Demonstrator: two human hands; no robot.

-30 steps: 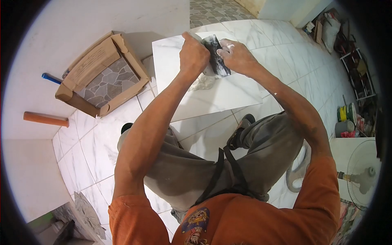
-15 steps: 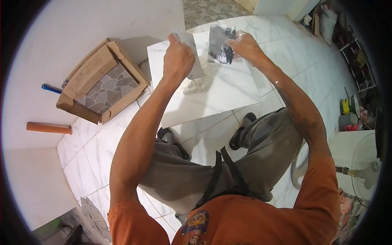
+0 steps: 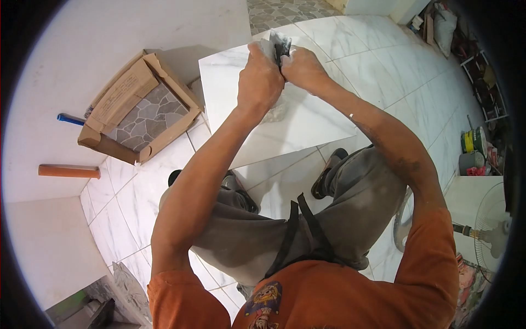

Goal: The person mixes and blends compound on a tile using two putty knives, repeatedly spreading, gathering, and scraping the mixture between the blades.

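Note:
My left hand (image 3: 261, 75) is closed round a grey flat scraper (image 3: 265, 48), mostly hidden by the fingers. A dark scraper with white paste on it (image 3: 281, 44) is gripped by my right hand (image 3: 301, 68). Both hands are close together, and the two scrapers meet or overlap between them. Below them lies a large white marbled tile (image 3: 307, 129). A lump of pale paste (image 3: 275, 112) rests on the tile, partly hidden behind my left hand and wrist.
An open cardboard box (image 3: 118, 96) with stone-pattern tile stands at the left, near a blue handle (image 3: 70, 119) and an orange pipe (image 3: 69, 171). Cans (image 3: 472, 148) and a fan (image 3: 493, 233) are at the right. My feet are below the tile.
The hands moved apart, then came back together, the left shifting right and the right shifting left. The dark scraper has turned from facing me flat to nearly edge-on.

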